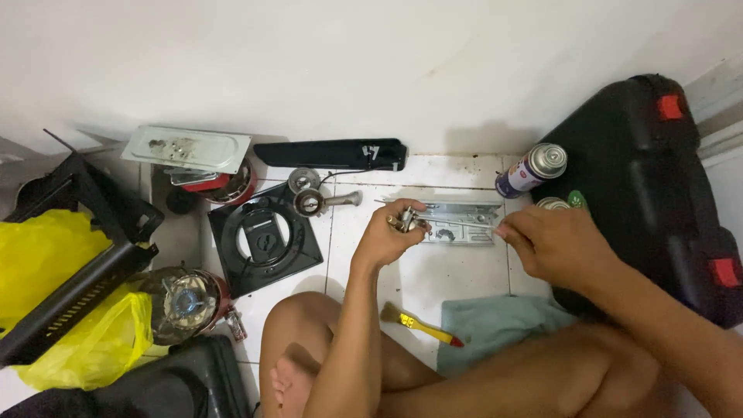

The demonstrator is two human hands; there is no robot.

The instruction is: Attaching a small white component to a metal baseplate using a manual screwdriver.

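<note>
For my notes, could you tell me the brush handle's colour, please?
Yellow, with a red tip: brush, head view.

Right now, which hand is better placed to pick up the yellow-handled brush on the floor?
Probably the left. The left hand holds a small metal fitting almost directly above the brush, while the right hand pinches a thin rod further off.

brush lies on the floor left of the cloth (gas canister behind).
</note>
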